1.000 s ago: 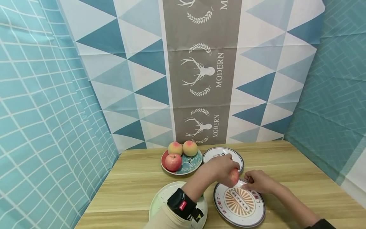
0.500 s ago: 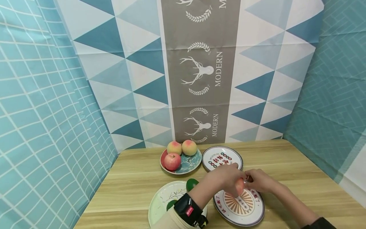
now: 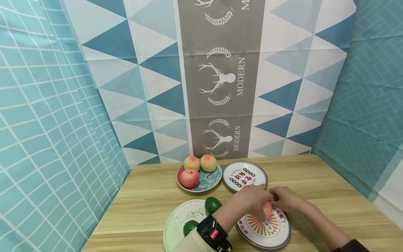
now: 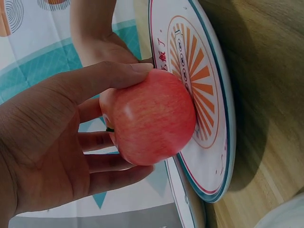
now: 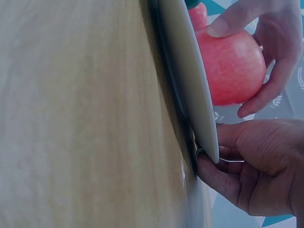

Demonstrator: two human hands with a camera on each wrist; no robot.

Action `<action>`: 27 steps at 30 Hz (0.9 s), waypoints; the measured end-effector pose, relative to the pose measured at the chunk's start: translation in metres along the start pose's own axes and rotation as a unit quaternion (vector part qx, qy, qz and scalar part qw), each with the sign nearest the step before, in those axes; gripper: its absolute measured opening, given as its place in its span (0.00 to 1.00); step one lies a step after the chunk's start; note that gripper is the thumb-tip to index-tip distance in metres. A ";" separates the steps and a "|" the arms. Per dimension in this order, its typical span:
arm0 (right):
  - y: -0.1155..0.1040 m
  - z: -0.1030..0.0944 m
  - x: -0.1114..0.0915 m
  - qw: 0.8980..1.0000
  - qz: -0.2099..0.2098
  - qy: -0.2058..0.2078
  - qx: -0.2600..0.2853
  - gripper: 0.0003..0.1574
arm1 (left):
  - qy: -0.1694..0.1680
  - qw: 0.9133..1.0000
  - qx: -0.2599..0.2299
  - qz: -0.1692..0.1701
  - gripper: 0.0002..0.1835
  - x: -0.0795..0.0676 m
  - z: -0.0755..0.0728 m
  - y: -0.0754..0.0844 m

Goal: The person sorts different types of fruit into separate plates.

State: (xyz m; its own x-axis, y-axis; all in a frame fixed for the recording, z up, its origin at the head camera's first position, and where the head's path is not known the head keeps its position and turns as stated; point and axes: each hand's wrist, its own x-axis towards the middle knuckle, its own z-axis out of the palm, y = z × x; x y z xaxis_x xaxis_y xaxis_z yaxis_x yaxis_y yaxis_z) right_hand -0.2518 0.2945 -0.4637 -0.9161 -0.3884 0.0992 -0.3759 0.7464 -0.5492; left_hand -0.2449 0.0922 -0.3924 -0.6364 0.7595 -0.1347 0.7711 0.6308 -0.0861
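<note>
My left hand grips a red apple, its thumb on one side and fingers round the other. The apple sits right at the face of a round white plate with an orange sunburst print and dark rim. In the left wrist view the apple's stem end faces my palm. At the plate's far right edge, my right hand pinches the rim, thumb on top and fingers beneath, as the right wrist view shows. Part of the plate is hidden behind my left hand in the head view.
A pale green plate with two green fruits lies left, partly under my left forearm. Behind stand a blue-and-red plate with two peaches and another apple, and a white plate with red lettering. A patterned cloth backs the table.
My left hand has moved right and slightly toward me with the apple, uncovering the white plate behind and the green fruits. My right hand stays at the sunburst plate's rim.
</note>
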 end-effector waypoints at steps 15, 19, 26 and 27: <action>-0.002 0.000 0.001 1.000 0.010 0.003 -0.013 0.09 | 0.017 1.000 0.001 0.018 0.37 0.002 0.005 0.002; -0.002 -0.001 0.001 1.000 0.010 0.000 -0.010 0.07 | 0.025 0.999 -0.013 0.015 0.39 0.000 0.003 0.000; -0.004 -0.002 0.000 1.000 0.011 -0.004 -0.012 0.09 | 0.024 0.998 -0.059 0.000 0.53 -0.007 -0.003 -0.008; -0.004 -0.002 0.000 1.000 0.008 -0.003 -0.012 0.09 | 0.026 0.998 -0.063 0.000 0.53 -0.009 -0.004 -0.010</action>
State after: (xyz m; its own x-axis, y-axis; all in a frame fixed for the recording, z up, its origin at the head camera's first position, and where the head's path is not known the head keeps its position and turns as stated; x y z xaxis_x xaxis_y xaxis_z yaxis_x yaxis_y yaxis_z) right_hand -0.2506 0.2930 -0.4600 -0.9209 -0.3803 0.0854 -0.3652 0.7650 -0.5305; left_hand -0.2472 0.0796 -0.3862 -0.6388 0.7649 -0.0828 0.7648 0.6430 0.0400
